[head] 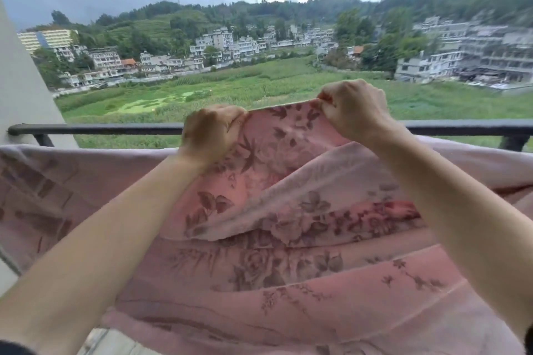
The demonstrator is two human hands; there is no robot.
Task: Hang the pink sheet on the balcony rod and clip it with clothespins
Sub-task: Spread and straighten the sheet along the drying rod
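Note:
The pink sheet [277, 239] with a dark floral print fills the lower half of the view, bunched in folds. Its far parts drape over something level just below the dark balcony rail [95, 129], to the left and to the right. My left hand [210, 132] is a fist closed on the sheet's upper edge, in front of the rail. My right hand [353, 109] pinches the same edge a little higher and to the right, lifting it above the rail. No clothespins are in sight.
A pale wall or pillar [23, 89] stands at the left, where the rail ends. A rail post [514, 143] shows at the right. Beyond the rail lie green fields, buildings and wooded hills far below.

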